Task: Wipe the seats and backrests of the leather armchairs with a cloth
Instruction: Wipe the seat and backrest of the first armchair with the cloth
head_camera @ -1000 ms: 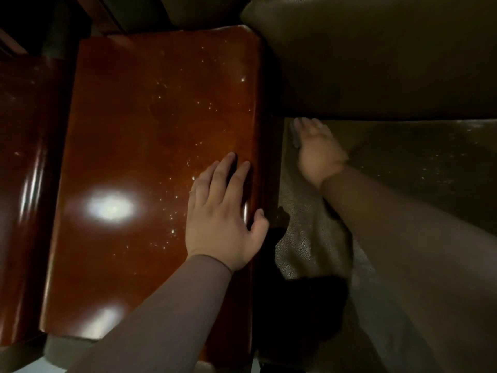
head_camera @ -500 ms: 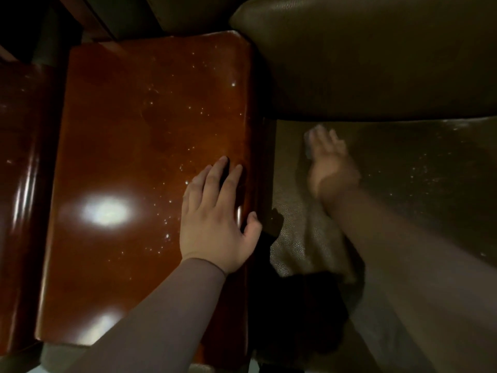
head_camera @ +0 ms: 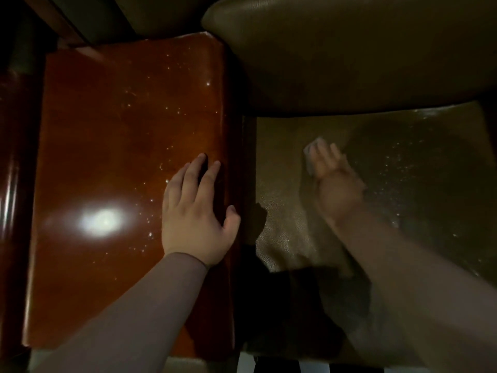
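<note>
dim lounge or sitting room: olive leather armchair seat (head_camera: 403, 184) at right, padded backrest (head_camera: 349, 49) upper right, glossy wooden side table (head_camera: 107, 130) at left.

leather seat (head_camera: 295, 232) bears pale cloth (head_camera: 312, 154); glossy wooden surface (head_camera: 121, 157) alongside.

Left grip (head_camera: 197, 211) flat; right grip (head_camera: 334, 181) blurred.

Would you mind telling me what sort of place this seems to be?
Probably a lounge or reception seating area, dimly lit: a padded leather seat and backrest, and a wide glossy wooden armrest beside them.
</note>
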{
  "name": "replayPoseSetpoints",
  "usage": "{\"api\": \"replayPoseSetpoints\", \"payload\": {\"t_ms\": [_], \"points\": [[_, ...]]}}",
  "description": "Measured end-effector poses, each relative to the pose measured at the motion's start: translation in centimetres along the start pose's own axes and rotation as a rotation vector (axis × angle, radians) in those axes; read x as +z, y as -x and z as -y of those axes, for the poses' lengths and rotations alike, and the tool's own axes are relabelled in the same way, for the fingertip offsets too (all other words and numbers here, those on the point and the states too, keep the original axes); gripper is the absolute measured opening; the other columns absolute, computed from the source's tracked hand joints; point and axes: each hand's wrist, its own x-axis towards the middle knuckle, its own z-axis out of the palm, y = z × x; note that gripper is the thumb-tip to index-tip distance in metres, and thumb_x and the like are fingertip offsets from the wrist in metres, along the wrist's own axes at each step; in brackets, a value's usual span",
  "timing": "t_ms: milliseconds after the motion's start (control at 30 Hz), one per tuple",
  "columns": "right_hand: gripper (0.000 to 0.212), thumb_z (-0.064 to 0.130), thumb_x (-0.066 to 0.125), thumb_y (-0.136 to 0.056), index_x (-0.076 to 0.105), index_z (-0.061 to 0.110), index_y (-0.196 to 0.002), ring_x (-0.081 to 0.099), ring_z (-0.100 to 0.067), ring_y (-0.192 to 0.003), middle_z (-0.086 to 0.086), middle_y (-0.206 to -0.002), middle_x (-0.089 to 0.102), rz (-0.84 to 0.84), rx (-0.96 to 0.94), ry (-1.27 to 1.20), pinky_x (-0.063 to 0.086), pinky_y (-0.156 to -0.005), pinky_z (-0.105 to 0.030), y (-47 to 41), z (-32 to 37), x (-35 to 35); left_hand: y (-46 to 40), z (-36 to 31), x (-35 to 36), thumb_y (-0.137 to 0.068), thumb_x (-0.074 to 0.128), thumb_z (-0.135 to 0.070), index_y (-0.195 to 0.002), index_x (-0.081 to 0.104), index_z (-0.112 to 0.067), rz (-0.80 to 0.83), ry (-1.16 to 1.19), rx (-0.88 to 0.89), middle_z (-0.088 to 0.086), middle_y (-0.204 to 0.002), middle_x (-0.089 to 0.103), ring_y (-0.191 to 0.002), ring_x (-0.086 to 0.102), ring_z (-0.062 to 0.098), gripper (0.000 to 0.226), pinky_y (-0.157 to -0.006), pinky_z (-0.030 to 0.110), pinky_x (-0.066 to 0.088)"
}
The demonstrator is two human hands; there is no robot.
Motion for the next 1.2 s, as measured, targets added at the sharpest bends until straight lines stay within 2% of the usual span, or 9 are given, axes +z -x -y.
{"api": "replayPoseSetpoints", "payload": {"t_ms": [67, 200, 300, 467, 533, 733, 833, 967, 1200], "points": [[0.076, -0.004, 0.047, -0.098, 0.019, 0.018, -0.165, 0.026, -0.028, -0.156, -0.004, -0.169, 0.023, 0.092, -0.168, -0.069, 0.005, -0.129, -0.042, 4.2, 1.3, 2.1, 0.0, 0.0, -0.1, -0.086, 0.058, -0.045, -0.158, 0.044, -0.017, -0.005, 0.004, 0.009, 0.007, -0.166, 0.035, -0.150, 0.032, 0.035, 0.079, -0.121, 0.056, 0.032], [0.103, -0.003, 0.064, -0.080, 0.018, 0.033, -0.165, 0.007, -0.019, -0.159, 0.009, -0.172, 0.009, 0.284, -0.637, 0.158, 0.008, -0.126, -0.039, 11.1, 0.0, 3.0, 0.0, 0.0, -0.1, -0.086, 0.058, -0.044, -0.158, 0.044, -0.016, -0.004, -0.005, 0.013, 0.009, -0.166, 0.035, -0.150, 0.032, 0.036, 0.079, -0.121, 0.056, 0.031], [0.101, -0.003, 0.060, -0.087, 0.013, 0.045, -0.162, 0.010, -0.024, -0.155, 0.017, -0.171, -0.001, 0.177, -0.438, 0.137, 0.034, -0.118, -0.057, 8.9, -3.3, 0.1, 0.1, -0.1, 0.0, -0.086, 0.056, -0.045, -0.158, 0.043, -0.016, -0.010, -0.004, 0.013, 0.009, -0.166, 0.035, -0.150, 0.032, 0.037, 0.078, -0.121, 0.057, 0.031], [0.092, -0.012, 0.038, -0.092, -0.006, 0.023, -0.165, -0.012, -0.020, -0.158, 0.003, -0.172, -0.016, 0.060, 0.114, 0.060, -0.005, -0.124, -0.035, 6.3, -3.3, -2.2, 0.1, -0.2, 0.1, -0.088, 0.054, -0.044, -0.159, 0.041, -0.016, -0.007, -0.023, 0.004, 0.009, -0.167, 0.034, -0.150, 0.030, 0.037, 0.077, -0.121, 0.058, 0.031], [0.091, -0.014, 0.035, -0.084, 0.003, 0.011, -0.165, 0.002, -0.026, -0.159, -0.011, -0.171, -0.011, 0.033, -0.121, 0.106, 0.002, -0.127, -0.037, 9.8, -1.3, -0.4, 0.2, -0.4, 0.0, -0.089, 0.052, -0.043, -0.160, 0.040, -0.016, 0.003, -0.029, -0.003, 0.010, -0.167, 0.033, -0.150, 0.029, 0.037, 0.076, -0.121, 0.059, 0.030], [0.081, 0.005, 0.043, -0.091, 0.021, 0.033, -0.165, 0.011, -0.020, -0.159, 0.007, -0.172, 0.013, 0.307, -0.589, 0.150, 0.011, -0.128, -0.040, 15.9, -4.8, 0.8, 0.3, -0.6, -0.1, -0.089, 0.050, -0.044, -0.160, 0.038, -0.015, 0.003, -0.037, -0.002, 0.011, -0.168, 0.031, -0.149, 0.029, 0.039, 0.077, -0.122, 0.058, 0.028], [0.092, -0.003, 0.052, -0.094, 0.012, 0.042, -0.164, 0.015, -0.024, -0.159, 0.010, -0.173, 0.005, 0.164, -0.248, 0.122, 0.024, -0.126, -0.046, 12.6, -7.9, -1.8, 0.4, -0.7, -0.1, -0.089, 0.051, -0.042, -0.160, 0.037, -0.017, -0.003, -0.035, -0.003, 0.010, -0.168, 0.030, -0.149, 0.028, 0.039, 0.077, -0.122, 0.059, 0.028], [0.097, -0.012, 0.045, -0.091, 0.006, 0.038, -0.164, -0.004, -0.017, -0.160, 0.012, -0.172, -0.004, -0.063, 0.203, -0.103, 0.001, -0.127, -0.035, 10.1, -6.2, -1.8, 0.4, -0.6, 0.2, -0.089, 0.052, -0.041, -0.159, 0.038, -0.015, -0.011, -0.057, 0.015, 0.012, -0.167, 0.031, -0.149, 0.029, 0.040, 0.076, -0.122, 0.057, 0.027], [0.091, -0.007, 0.040, -0.085, 0.018, 0.033, -0.164, -0.003, -0.015, -0.158, 0.008, -0.173, 0.006, 0.288, -0.485, -0.020, 0.003, -0.127, -0.038, 20.5, -4.1, 2.2, 1.1, -3.3, 0.1, -0.093, 0.052, -0.043, -0.158, 0.039, -0.011, 0.034, -0.276, 0.068, 0.019, -0.168, 0.026, -0.152, 0.024, 0.042, 0.074, -0.126, 0.058, 0.013]]}}
